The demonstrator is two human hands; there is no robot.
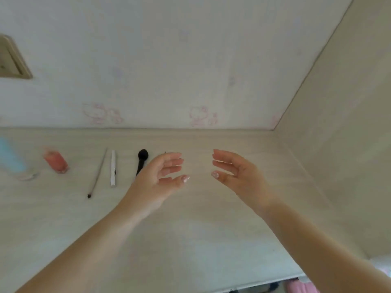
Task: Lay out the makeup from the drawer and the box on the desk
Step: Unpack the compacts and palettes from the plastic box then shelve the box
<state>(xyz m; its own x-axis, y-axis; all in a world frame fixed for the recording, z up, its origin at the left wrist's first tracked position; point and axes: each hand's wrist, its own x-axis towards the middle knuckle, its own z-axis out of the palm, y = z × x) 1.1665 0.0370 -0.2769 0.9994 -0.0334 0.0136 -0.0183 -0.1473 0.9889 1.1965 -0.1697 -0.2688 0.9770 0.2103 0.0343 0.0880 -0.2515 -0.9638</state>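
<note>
Both hands empty above the counter; makeup laid in a row at left.

Two bare forearms reach in from the near edge of the pale wood-grain counter (pixel 190 240). The left hand (pixel 160 176) and right hand (pixel 237 172) hover apart, palms facing each other, fingers spread, holding nothing. Beyond and left of the left hand lies a row: a black brush (pixel 142 159), partly hidden by that hand; a white pen-shaped stick (pixel 113 168); a thin long-handled brush (pixel 97 173); a pink bottle (pixel 56 162); and a blurred light-blue container (pixel 10 157) at the frame edge. Behind stands a wall (pixel 169 60) with faint pink cartoon prints, and a side panel (pixel 338 123) at right.
</note>
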